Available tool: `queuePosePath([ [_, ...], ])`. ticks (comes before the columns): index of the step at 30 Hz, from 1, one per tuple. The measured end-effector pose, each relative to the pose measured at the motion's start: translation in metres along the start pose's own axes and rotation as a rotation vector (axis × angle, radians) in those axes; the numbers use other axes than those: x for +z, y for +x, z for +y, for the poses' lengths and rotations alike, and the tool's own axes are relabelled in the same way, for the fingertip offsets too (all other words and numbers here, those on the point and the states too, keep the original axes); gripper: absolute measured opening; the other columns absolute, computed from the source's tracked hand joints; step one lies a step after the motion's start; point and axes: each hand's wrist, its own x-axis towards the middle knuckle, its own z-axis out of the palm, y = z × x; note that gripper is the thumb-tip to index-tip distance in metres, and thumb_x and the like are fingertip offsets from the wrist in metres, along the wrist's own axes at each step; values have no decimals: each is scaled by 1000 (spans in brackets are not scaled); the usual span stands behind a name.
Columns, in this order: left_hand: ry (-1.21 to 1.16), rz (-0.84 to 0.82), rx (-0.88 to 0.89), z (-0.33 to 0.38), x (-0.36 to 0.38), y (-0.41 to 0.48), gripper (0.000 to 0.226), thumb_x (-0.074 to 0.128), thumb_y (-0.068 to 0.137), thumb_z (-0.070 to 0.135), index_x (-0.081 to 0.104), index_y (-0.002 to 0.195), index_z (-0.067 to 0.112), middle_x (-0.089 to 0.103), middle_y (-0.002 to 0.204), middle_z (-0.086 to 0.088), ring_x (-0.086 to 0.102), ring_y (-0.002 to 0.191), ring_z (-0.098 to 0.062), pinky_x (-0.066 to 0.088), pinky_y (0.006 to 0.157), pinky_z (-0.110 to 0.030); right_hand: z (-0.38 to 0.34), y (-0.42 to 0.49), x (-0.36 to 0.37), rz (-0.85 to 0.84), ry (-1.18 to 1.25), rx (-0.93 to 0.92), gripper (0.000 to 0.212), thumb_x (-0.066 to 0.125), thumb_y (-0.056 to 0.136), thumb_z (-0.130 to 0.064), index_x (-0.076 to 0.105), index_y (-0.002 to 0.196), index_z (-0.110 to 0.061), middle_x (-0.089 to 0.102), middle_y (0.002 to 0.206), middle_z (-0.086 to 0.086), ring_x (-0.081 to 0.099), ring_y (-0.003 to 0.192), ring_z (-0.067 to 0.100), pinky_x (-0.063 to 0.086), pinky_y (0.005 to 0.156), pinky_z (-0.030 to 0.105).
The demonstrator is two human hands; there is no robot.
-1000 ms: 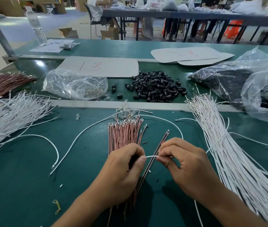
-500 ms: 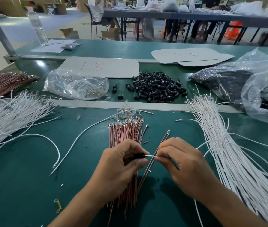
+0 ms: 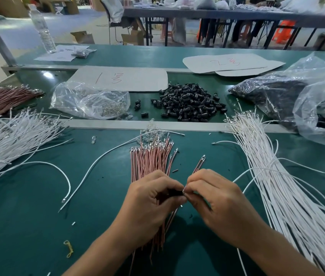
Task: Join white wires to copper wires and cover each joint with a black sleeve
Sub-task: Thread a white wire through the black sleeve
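Note:
My left hand [image 3: 149, 200] pinches a small black sleeve [image 3: 175, 192] over the bundle of copper wires [image 3: 149, 162] lying on the green table. My right hand [image 3: 215, 198] pinches a white wire right at the sleeve's mouth; the wire itself is almost fully hidden by my fingers. The fingertips of both hands meet at the sleeve. A loose copper wire [image 3: 199, 164] sticks out behind my right hand. A heap of black sleeves [image 3: 189, 102] lies further back. White wires [image 3: 273, 176] fan out on the right.
More white wires [image 3: 8, 140] and copper wires [image 3: 2, 94] lie at the left. A clear bag of metal terminals [image 3: 90, 100] sits behind, a large plastic bag [image 3: 306, 96] at the right. A metal rail [image 3: 177, 125] crosses the table. Cardboard sheets [image 3: 121, 78] and a water bottle [image 3: 42, 28] are beyond.
The gap between my hands has closed: the exposed white wire end seen earlier has gone into the black sleeve, and my right fingertips now touch it.

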Motion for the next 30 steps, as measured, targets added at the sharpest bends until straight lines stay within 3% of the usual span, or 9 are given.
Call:
queuePosePath([
  [4,-89,99,-80,-3,-3,1,14,82,80,13,74,90,19,71,85,5,69,79,-17,57,72,-31,4,-2,-1,-23,98,83,13,64,99,-15,74,106,-12,59,99,-6,60,86,9,49,76,21],
  [8,-205,57,-124,-7,-4,0,20,73,86,10,79,104,16,75,100,4,72,95,-20,59,84,-32,7,0,-3,84,115,140,13,68,94,-15,75,105,-14,62,89,-7,63,78,10,51,69,29],
  [14,-265,112,-144,-5,2,-4,20,75,83,29,77,103,27,77,81,1,76,73,-21,63,69,-36,1,-1,-6,-9,184,111,22,68,95,-15,70,117,-14,61,97,-10,62,88,7,51,77,23],
  [16,-169,149,-79,-5,1,-4,21,75,85,31,74,106,28,76,77,2,74,66,-17,62,62,-40,0,-1,-6,-113,192,113,28,65,98,-31,68,123,-18,58,105,-16,60,95,4,46,83,15],
  [18,-43,123,26,-3,2,-4,27,72,90,30,69,116,29,74,75,7,72,63,-8,60,58,-33,-1,-2,-4,-138,182,102,26,63,99,-36,69,118,-19,57,102,-15,59,93,5,48,80,20],
  [21,97,83,119,-1,-2,-3,34,63,95,28,62,129,31,70,73,14,67,61,1,56,57,-22,2,0,-4,-92,171,82,14,64,99,-24,71,105,-14,59,96,-8,60,86,12,51,74,31],
  [25,128,288,30,-14,-44,7,21,60,99,28,68,118,31,68,71,10,66,57,-13,56,52,-34,22,3,-23,33,-26,115,8,70,95,-11,73,101,-9,62,95,-3,61,83,13,50,76,24],
  [27,379,440,-74,-28,-75,11,17,59,100,32,72,109,25,69,74,5,65,66,-21,56,63,-38,33,3,-35,116,-123,176,12,75,89,-4,75,100,-7,62,92,0,60,80,15,50,74,23],
  [30,868,502,-152,-34,-86,12,31,61,98,27,70,118,5,64,114,-19,49,109,-35,42,97,-49,32,4,-33,127,-185,141,13,75,87,-8,77,100,-5,61,90,4,58,79,23,52,72,32],
])
